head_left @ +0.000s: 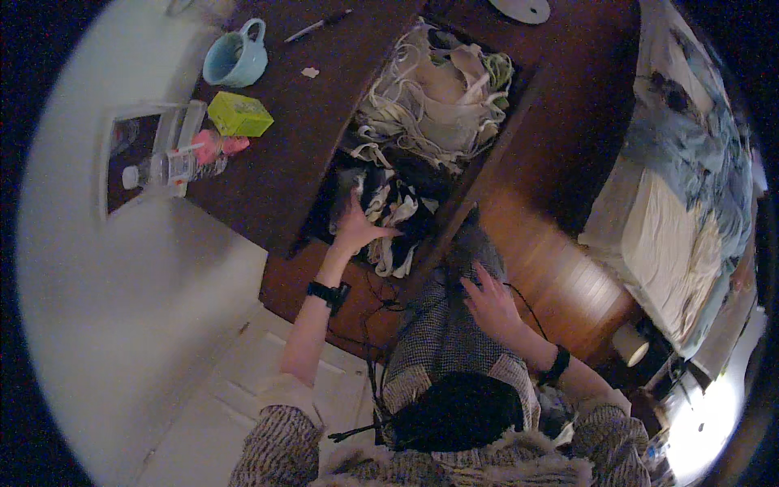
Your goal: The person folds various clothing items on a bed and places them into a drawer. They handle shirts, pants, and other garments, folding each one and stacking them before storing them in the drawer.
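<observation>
Before me is a long, dark open drawer or box point(515, 115) filled with cloth items. Cream and beige garments with thin straps point(426, 91) lie tangled in its far part. The near part holds a bunched pile of black and white cloth pieces point(398, 210). My left hand point(358, 230) rests on the left side of this pile, thumb and fingers spread, with no clear grip on any piece. Over my lap, just right of the near end, my right hand point(496, 307) has its fingers apart and holds nothing visible. Each wrist wears a black band.
At left stand a light blue mug point(236, 61), a yellow-green box point(240, 114), a pink item point(216, 146) and a clear plastic bottle point(176, 168). A pen point(317, 25) lies farther back. At right is a bed point(657, 213) with rumpled covers. A black cord point(368, 329) hangs beside my leg.
</observation>
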The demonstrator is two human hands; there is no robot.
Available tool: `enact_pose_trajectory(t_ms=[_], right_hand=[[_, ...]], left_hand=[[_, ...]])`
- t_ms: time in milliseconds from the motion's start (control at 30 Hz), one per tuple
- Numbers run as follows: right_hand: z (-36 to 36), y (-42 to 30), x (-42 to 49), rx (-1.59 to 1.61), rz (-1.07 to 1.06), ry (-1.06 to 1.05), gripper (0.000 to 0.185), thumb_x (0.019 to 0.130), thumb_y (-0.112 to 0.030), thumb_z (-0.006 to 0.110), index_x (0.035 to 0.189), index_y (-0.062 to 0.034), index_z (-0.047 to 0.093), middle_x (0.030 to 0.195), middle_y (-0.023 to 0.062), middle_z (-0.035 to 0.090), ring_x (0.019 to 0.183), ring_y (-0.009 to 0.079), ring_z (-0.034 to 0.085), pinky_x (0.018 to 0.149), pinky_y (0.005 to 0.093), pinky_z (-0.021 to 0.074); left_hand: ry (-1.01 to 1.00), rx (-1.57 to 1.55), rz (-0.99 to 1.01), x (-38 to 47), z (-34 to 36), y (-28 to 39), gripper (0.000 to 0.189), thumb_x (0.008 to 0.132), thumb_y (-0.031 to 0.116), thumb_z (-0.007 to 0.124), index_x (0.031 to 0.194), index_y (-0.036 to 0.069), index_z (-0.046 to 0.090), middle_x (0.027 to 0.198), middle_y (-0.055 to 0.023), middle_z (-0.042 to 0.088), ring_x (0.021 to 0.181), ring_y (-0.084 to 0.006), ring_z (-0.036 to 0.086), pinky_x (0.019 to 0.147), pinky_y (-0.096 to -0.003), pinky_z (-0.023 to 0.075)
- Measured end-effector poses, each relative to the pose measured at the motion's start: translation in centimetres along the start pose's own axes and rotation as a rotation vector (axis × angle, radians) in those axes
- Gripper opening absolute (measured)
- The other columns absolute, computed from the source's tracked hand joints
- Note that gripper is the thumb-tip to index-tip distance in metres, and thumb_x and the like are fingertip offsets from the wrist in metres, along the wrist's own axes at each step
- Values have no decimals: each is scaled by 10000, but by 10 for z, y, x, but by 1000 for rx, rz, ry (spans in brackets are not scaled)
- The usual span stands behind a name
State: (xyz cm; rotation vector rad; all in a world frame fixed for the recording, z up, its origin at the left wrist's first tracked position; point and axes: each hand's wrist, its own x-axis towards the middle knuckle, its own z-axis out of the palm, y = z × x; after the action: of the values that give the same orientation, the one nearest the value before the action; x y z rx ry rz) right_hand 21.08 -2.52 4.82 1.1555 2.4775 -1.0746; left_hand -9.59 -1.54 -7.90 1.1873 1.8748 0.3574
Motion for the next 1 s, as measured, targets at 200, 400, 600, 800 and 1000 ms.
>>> enact_pose_trajectory(t_ms=[200,400,600,800,1000], right_hand=[[38,-30,21,249,133,217,564,740,-158,602,1248,-98,363,1278,284,271,1131,420,352,900,442,372],[67,-40,94,485,350,573,720,709,-135,643,1320,-186,265,1267,348,217,1143,488,311,926,460,344],[73,-37,99,483,396,491,868,633,-63,645,1350,-210,177,1277,353,183,1039,497,416,790,439,457],[62,-35,97,422,427,417,911,606,-73,646,1359,-225,155,1271,362,205,1004,476,458,748,426,481],[64,-35,94,386,415,435,920,597,-71,641,1360,-244,157,1267,363,226,1007,458,468,735,417,490]], left_hand=[[119,308,-16,-18,19,26,1261,400,478,804,1313,-43,107,1251,-260,318,1131,-381,380,926,-462,331],[235,611,-155,-26,36,56,1187,418,365,822,1314,-22,147,1194,-241,390,1053,-354,447,880,-439,380],[198,703,-150,-19,45,49,1197,459,400,801,1332,21,74,1230,-235,365,1071,-367,429,889,-508,336],[269,801,-217,-12,31,28,1077,513,331,787,1317,20,141,1226,-217,382,1074,-366,431,895,-494,342],[258,549,-318,10,-3,-7,960,591,303,731,1316,15,171,1238,-220,390,1113,-368,416,908,-467,350]])
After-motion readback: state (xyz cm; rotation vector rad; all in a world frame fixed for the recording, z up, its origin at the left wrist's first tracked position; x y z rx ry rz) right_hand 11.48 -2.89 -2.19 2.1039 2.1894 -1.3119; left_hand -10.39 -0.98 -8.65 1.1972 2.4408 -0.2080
